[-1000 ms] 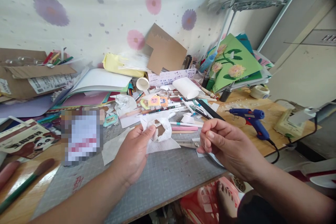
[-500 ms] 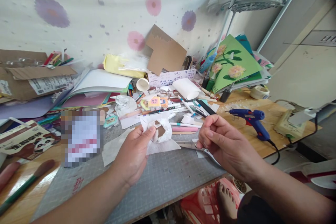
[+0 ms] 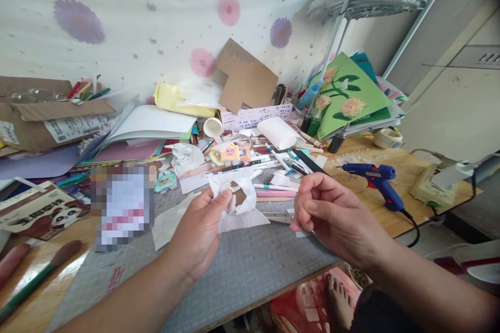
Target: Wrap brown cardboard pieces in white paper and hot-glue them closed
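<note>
My left hand (image 3: 199,234) pinches a crumpled white paper piece (image 3: 245,199) with a small brown cut-out showing in its middle, held just above the grey cutting mat (image 3: 242,270). My right hand (image 3: 336,213) hovers to its right with fingers curled and thumb against forefinger. A thin white paper scrap (image 3: 296,230) pokes out below that thumb. Scissors (image 3: 277,216) lie on the mat between the two hands, partly hidden by my right hand.
A blue glue gun (image 3: 375,174) lies on the wooden table at right, cord trailing off the edge. Pens (image 3: 273,187), paper scraps and a paper cup (image 3: 213,126) crowd the middle. A cardboard box (image 3: 42,119) stands at left, a green flower card (image 3: 347,93) at back right.
My right hand has drifted slightly left and down, toward the scissors and the paper. My left hand has barely moved and keeps hold of the white paper.
</note>
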Demonstrator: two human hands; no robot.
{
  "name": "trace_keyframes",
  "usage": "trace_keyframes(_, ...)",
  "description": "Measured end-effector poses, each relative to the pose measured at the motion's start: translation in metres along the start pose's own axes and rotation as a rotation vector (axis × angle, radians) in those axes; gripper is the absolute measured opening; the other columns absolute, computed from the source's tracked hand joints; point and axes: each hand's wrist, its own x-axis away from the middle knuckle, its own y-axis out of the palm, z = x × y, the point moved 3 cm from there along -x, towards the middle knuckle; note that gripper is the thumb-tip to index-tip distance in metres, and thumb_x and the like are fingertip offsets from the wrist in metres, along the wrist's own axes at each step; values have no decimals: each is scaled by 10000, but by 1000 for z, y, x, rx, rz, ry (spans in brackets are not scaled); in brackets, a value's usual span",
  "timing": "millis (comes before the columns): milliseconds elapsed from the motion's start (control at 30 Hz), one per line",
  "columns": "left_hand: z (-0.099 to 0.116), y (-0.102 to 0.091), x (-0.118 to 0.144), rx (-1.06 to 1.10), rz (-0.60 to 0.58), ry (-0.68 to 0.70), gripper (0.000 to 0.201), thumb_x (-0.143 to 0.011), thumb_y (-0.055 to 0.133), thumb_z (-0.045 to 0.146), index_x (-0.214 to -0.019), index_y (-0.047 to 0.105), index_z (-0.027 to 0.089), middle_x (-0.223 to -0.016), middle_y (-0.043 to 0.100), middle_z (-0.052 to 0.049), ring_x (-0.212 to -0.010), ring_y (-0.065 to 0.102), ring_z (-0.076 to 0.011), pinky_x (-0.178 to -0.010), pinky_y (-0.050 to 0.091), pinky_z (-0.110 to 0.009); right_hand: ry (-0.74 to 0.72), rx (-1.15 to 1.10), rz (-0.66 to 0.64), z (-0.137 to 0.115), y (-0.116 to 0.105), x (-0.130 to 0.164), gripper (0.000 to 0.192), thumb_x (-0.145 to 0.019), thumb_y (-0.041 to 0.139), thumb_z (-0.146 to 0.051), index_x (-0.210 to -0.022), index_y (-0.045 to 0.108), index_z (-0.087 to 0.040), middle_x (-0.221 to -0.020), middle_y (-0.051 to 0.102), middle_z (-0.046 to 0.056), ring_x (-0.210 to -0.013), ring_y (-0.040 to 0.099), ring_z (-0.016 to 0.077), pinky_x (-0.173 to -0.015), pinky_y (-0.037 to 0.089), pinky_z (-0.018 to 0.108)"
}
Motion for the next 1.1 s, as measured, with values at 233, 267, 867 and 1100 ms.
trace_keyframes(233,0,0,0,2,0,-10,195,-767,637,304,-945,641,225,-819,727,-7,-744,666,-198,-612,487,-283,7,-8,62,0,5,-2,75,-807,591,-198,-832,525,-225,-458,554,-71,-384,427,68,-490,508,250)
trace_keyframes(267,0,0,0,3,0,-12,186,-765,638,300,-934,639,221,-812,726,-6,-736,665,-195,-616,487,-283,2,-6,68,-1,6,-2,80,-809,586,-198,-838,517,-226,-443,540,-76,-372,413,67,-471,502,244)
trace_keyframes(867,1,1,0,-39,3,0,63,-757,639,303,-792,652,252,-849,727,-16,-787,657,-231,-622,465,-288,-69,78,44,-7,-6,7,130,-650,627,-99,-700,626,-218,-606,530,-29,-582,501,119,-612,433,282)
trace_keyframes(1100,0,1,-1,-41,10,-1,100,-762,631,305,-844,668,260,-851,729,-3,-754,658,-207,-624,467,-278,-8,353,188,-5,-24,10,55,-721,692,-273,-754,698,-229,-584,556,-15,-571,517,122,-510,359,238)
